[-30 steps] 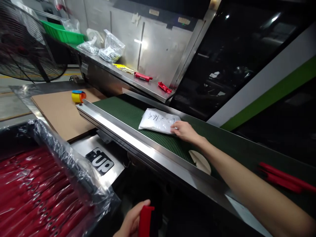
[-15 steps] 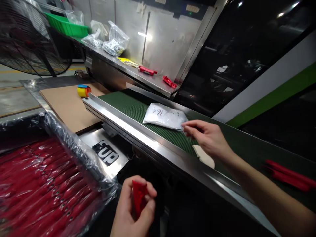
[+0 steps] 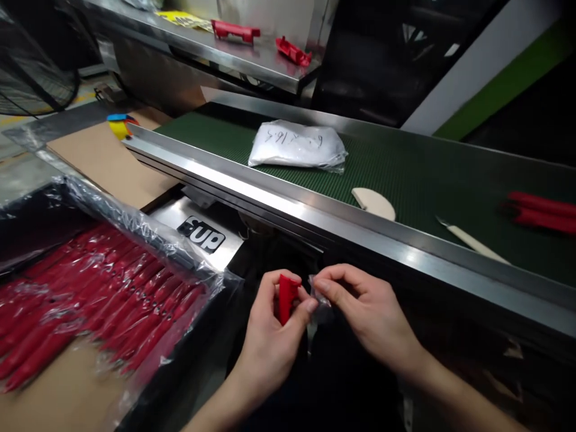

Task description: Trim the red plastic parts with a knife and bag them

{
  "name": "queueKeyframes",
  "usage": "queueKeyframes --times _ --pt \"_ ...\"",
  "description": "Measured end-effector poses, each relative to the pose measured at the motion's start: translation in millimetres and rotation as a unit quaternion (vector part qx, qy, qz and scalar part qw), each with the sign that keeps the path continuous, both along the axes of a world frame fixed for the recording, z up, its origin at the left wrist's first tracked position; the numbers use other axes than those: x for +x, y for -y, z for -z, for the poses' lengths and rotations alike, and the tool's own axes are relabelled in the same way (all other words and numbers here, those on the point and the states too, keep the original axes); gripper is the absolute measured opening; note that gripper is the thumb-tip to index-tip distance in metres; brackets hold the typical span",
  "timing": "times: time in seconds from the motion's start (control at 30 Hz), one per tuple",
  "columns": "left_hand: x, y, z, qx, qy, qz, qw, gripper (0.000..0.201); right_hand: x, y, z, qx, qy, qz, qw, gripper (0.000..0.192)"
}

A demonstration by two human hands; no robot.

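The left hand (image 3: 270, 327) is gripping a red part (image 3: 287, 296) upright between thumb and fingers, and the right hand (image 3: 366, 309) is pinching a small clear bag (image 3: 320, 298) just beside it, fingers closed on the film. The two are nearly touching, below the steel rail (image 3: 288, 204). To go well, the bag mouth likely needs holding open and square to the part's end, with the part kept steady. The rail is running close above both hands, limiting upward room. Left of the left hand, a box of red parts (image 3: 90, 294) is sitting near; toward the body, the space is looking open. Beyond the rail, a white bag (image 3: 297, 144) is lying on the belt (image 3: 405, 174).
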State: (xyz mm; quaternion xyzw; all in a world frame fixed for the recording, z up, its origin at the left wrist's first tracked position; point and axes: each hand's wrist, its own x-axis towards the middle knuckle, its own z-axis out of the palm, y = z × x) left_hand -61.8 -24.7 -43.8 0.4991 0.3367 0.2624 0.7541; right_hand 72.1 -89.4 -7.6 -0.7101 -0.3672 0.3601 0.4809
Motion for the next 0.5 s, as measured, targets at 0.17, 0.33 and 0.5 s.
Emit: queueKeyframes --times 0.17,0.33,0.5 --pt "7.0 6.1 -8.9 -0.009 0.001 -0.017 1.0 0.026 3.3 10.5 4.0 0.008 -0.074 0.036 0.997 0.026" --pt "8.3 7.8 -5.0 0.041 -0.007 -0.059 0.997 0.029 6.0 21.2 5.8 -0.034 -0.141 -0.017 0.989 0.025" --pt "8.7 8.3 1.0 0.058 -0.029 -0.047 0.997 0.031 11.3 28.6 10.0 -0.052 -0.067 -0.011 0.996 0.02"
